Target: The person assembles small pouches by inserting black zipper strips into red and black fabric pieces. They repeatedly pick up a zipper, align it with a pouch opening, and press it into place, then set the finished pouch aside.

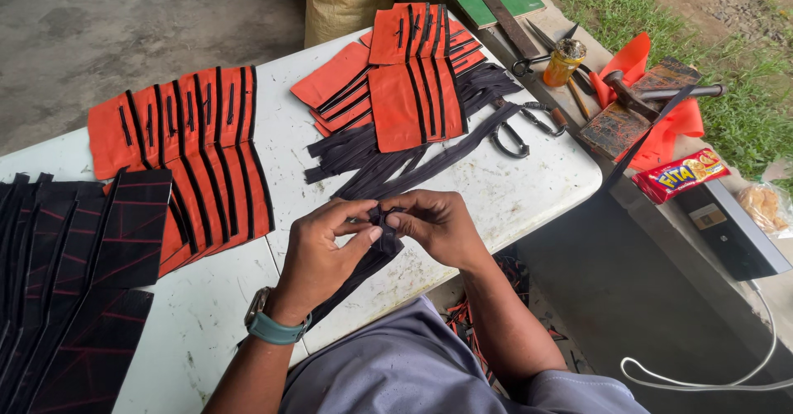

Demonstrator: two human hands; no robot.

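1. The strap (382, 245) is black, thin and floppy. Its top end is bunched up between both hands, and the rest hangs down over the front edge of the table (512, 191).
2. The left hand (326, 245) pinches the top of the strap with thumb and fingers closed tight on it.
3. The right hand (434, 226) pinches the same spot from the other side, fingers curled shut on the strap. The two hands touch.
4. The left wrist wears a watch (273, 325) with a teal band.
5. More black strips (396, 162) lie in a loose heap on the table just past the hands.
6. Orange pieces (186, 158) with black stripes lie flat on the table to the left and at the far side.
7. Black pieces (74, 282) with thin red lines are stacked at the left edge.
8. Scissors (520, 129) lie near the heap.
9. A small jar (564, 61) stands on the bench beyond the table; what is in it cannot be seen.
10. A red snack pack (679, 175) lies on the bench to the right.
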